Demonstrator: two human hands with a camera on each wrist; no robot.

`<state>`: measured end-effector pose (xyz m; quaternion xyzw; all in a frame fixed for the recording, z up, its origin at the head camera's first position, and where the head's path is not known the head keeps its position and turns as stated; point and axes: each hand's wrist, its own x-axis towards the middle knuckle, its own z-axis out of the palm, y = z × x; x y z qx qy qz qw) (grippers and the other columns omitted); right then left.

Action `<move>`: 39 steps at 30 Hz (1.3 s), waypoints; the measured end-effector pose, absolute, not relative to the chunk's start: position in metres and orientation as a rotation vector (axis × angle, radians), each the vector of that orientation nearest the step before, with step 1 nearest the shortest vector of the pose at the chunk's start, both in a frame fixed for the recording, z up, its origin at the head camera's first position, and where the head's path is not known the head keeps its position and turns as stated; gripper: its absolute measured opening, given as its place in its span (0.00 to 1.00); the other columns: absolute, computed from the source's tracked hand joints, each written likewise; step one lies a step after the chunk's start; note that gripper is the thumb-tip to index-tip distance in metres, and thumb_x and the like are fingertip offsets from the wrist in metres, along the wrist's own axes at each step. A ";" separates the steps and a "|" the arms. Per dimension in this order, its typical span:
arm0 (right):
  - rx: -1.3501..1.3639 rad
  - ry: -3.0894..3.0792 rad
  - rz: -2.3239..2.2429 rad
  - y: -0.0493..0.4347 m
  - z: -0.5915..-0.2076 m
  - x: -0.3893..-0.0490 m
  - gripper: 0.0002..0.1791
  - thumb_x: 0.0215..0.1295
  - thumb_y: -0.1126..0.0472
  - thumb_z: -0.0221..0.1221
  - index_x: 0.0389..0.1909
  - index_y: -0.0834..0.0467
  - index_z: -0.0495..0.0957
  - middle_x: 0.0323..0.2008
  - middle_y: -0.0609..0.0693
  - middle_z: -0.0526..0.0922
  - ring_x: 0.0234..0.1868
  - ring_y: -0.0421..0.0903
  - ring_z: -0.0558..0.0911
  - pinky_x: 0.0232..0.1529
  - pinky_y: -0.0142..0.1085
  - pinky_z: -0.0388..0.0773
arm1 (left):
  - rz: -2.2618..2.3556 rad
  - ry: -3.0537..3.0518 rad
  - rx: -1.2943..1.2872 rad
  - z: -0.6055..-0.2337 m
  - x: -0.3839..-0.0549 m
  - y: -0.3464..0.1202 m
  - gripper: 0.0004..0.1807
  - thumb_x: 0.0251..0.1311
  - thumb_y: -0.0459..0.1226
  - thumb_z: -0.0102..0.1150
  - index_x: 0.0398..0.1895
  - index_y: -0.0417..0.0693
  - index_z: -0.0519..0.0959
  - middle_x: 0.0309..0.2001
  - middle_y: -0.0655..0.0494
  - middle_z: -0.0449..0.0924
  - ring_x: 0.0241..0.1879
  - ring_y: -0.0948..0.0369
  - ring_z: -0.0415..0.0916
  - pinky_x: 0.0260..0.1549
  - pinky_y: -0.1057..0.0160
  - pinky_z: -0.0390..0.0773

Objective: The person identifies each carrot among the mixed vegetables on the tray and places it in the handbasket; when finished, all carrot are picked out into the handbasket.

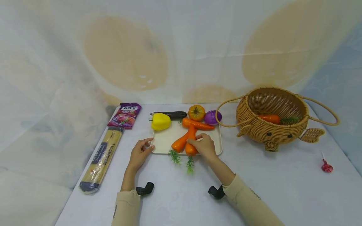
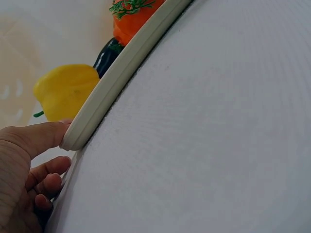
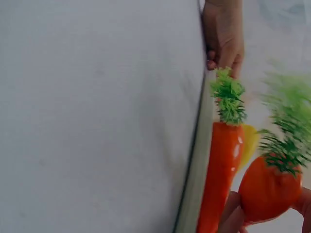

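Note:
My right hand (image 1: 205,146) grips an orange carrot (image 1: 191,147) with green leaves, thumb on one side and fingers on the other. In the right wrist view, the gripped carrot (image 3: 269,191) shows its leafy end. Beside it a second carrot (image 1: 179,143) lies over the front rim of the cream tray (image 1: 161,142), its leaves hanging past it. Farther back on the tray lies a third carrot (image 1: 200,125). My left hand (image 1: 139,153) holds the tray's front left corner, thumb at the rim (image 2: 73,138) and the other fingers curled beside it.
Along the tray's back are a yellow bell pepper (image 1: 160,121), an eggplant (image 1: 178,115), a small pumpkin (image 1: 196,112) and a purple onion (image 1: 210,118). Spaghetti (image 1: 103,157) and a purple snack bag (image 1: 125,115) lie left. A wicker basket (image 1: 243,110) holding a carrot stands right, near a lollipop (image 1: 327,166).

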<state>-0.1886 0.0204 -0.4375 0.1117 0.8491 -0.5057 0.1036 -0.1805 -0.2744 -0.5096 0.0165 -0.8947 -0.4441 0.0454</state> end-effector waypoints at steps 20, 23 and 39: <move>-0.097 2.525 -1.465 0.059 -0.422 -0.199 0.24 0.56 0.56 0.70 0.53 0.62 0.82 0.49 0.59 0.82 0.47 0.53 0.78 0.45 0.39 0.79 | -1.374 -2.720 0.038 -0.510 -0.180 -0.275 0.21 0.65 0.43 0.63 0.61 0.55 0.79 0.43 0.50 0.74 0.35 0.57 0.64 0.36 0.63 0.64; -0.211 2.590 -1.372 0.067 -0.423 -0.202 0.24 0.56 0.57 0.69 0.54 0.61 0.82 0.50 0.59 0.82 0.47 0.53 0.78 0.47 0.41 0.79 | -1.382 -2.722 0.035 -0.510 -0.180 -0.275 0.22 0.64 0.43 0.64 0.61 0.55 0.79 0.43 0.50 0.74 0.35 0.58 0.64 0.36 0.63 0.64; -0.729 2.745 -1.220 0.108 -0.414 -0.209 0.19 0.53 0.64 0.70 0.47 0.60 0.82 0.48 0.56 0.81 0.48 0.53 0.76 0.53 0.50 0.74 | -1.385 -2.727 0.048 -0.509 -0.180 -0.274 0.22 0.63 0.43 0.65 0.61 0.54 0.79 0.44 0.49 0.75 0.35 0.58 0.64 0.36 0.63 0.64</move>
